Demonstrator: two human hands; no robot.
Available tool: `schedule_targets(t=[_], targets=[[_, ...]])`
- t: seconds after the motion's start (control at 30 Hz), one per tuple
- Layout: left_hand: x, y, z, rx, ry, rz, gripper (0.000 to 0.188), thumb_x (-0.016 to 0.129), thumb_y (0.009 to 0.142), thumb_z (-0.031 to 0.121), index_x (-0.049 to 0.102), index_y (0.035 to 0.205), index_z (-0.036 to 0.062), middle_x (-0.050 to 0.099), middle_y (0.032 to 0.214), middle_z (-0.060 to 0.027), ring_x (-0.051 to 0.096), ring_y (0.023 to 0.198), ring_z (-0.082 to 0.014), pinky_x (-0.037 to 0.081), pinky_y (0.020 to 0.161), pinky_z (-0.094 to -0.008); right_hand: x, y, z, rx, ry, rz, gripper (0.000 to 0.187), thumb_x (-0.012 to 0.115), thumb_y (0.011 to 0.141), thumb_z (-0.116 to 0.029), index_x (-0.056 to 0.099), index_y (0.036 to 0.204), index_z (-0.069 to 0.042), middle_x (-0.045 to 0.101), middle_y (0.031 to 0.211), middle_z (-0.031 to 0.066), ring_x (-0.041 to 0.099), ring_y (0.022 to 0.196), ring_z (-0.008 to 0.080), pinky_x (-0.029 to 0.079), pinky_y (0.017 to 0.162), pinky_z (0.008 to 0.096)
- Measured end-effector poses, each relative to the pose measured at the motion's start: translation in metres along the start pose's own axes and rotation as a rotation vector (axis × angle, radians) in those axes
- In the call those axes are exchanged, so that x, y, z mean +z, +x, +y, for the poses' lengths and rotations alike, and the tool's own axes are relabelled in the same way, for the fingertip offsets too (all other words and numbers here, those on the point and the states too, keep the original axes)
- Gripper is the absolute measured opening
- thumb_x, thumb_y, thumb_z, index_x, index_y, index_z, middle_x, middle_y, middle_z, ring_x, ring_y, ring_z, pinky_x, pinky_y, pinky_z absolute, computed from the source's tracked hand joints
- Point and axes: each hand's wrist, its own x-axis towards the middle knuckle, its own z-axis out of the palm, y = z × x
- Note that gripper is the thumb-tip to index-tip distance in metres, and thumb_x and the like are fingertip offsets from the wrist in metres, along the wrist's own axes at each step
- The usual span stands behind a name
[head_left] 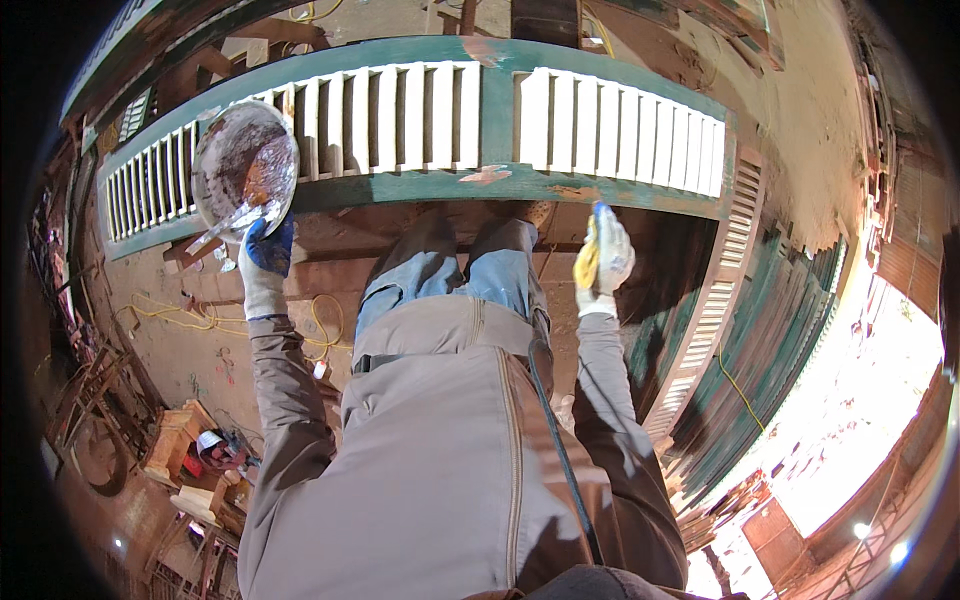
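My left hand (268,262), in a white glove with a blue palm, grips the lower rim of a shallow round pan (222,165). Reddish-brown residue and whitish smears coat the pan's inside. A pale flat strip, perhaps a scraper, pokes out past the rim beside my fingers. My right hand (615,258), gloved likewise, is closed around a small yellow pad (586,262), its exact kind unclear. In front of me lies a long green louvered shutter (497,120) with pale slats and bare brown patches on its frame. The pan overlaps its left part; my right hand hovers just short of its near edge.
Another louvered panel (715,300) stands at the right beside a stack of green shutters (770,340). Yellow cord (325,330) snakes over the dusty floor at left. Wooden pieces (180,445) and clutter lie lower left. Bright daylight enters at right.
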Motion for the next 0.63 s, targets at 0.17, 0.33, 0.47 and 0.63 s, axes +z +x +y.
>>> schedule_targets(t=[0.17, 0.33, 0.47, 0.63], targets=[[0.001, 0.001, -0.006, 0.067, -0.017, -0.001, 0.045, 0.052, 0.093, 0.003, 0.046, 0.138, -0.0026, 0.055, 0.138, -0.0228, 0.058, 0.123, -0.0376, 0.050, 0.106, -0.0508, 0.018, -0.002, -0.042, -0.129, 0.046, -0.264, 0.045, 0.051, 0.094, -0.026, 0.056, 0.139, -0.025, 0.059, 0.138, -0.0044, 0.057, 0.121, 0.0176, 0.048, 0.096, 0.0356], [0.019, -0.010, -0.010, 0.088, -0.013, -0.005, 0.046, 0.055, 0.092, 0.002, 0.048, 0.137, -0.0009, 0.058, 0.136, -0.0208, 0.059, 0.122, -0.0366, 0.052, 0.105, -0.0502, -0.008, -0.001, -0.107, -0.290, 0.186, -0.258, 0.046, 0.058, 0.090, -0.027, 0.059, 0.136, -0.025, 0.061, 0.137, -0.0065, 0.060, 0.118, 0.0138, 0.049, 0.093, 0.0350], [0.016, -0.007, -0.007, 0.060, -0.047, -0.015, 0.047, 0.056, 0.091, 0.001, 0.047, 0.137, -0.0012, 0.059, 0.133, -0.0212, 0.060, 0.121, -0.0363, 0.052, 0.105, -0.0491, -0.006, 0.036, -0.099, -0.388, 0.124, -0.081, 0.044, 0.058, 0.088, -0.026, 0.061, 0.132, -0.024, 0.063, 0.133, -0.0045, 0.060, 0.117, 0.0132, 0.050, 0.090, 0.0342], [0.011, -0.004, -0.008, 0.033, -0.059, 0.014, 0.045, 0.058, 0.091, 0.002, 0.049, 0.136, -0.0010, 0.060, 0.132, -0.0210, 0.061, 0.118, -0.0365, 0.052, 0.104, -0.0506, 0.003, 0.031, -0.124, -0.490, -0.073, -0.193, 0.043, 0.052, 0.093, -0.027, 0.059, 0.134, -0.025, 0.060, 0.136, -0.0046, 0.057, 0.124, 0.0159, 0.046, 0.097, 0.0374]])
